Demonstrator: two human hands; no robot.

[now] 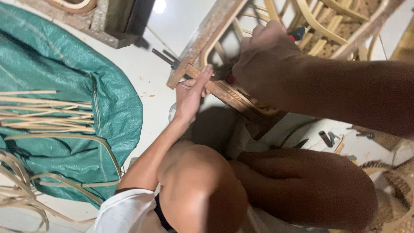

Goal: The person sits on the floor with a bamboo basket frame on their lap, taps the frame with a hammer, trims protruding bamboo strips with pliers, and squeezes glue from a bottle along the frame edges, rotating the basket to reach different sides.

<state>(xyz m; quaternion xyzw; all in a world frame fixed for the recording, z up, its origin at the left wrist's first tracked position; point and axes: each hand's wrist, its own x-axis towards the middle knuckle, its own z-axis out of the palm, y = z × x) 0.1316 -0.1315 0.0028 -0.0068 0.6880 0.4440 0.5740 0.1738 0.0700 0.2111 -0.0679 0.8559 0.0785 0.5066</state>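
My left hand [192, 92] grips the end of a wooden rail [235, 98] of a rattan chair frame [207, 39], fingers stretched along its edge. My right hand [263, 56] is closed around a red-handled tool [296, 33], held just above the same rail beside the left fingers. The tool's tip is hidden behind the hand. Thin cane strips run along the rail under my right wrist. My bent knees [202, 185] fill the lower middle, under the frame.
A green woven sack [64, 138] lies on the white floor at left, with loose cane strips [43, 114] across it. Small metal parts [327, 138] lie on the floor at right. A woven cane piece [396, 194] sits at the lower right corner. A wooden block [114, 23] stands at the top.
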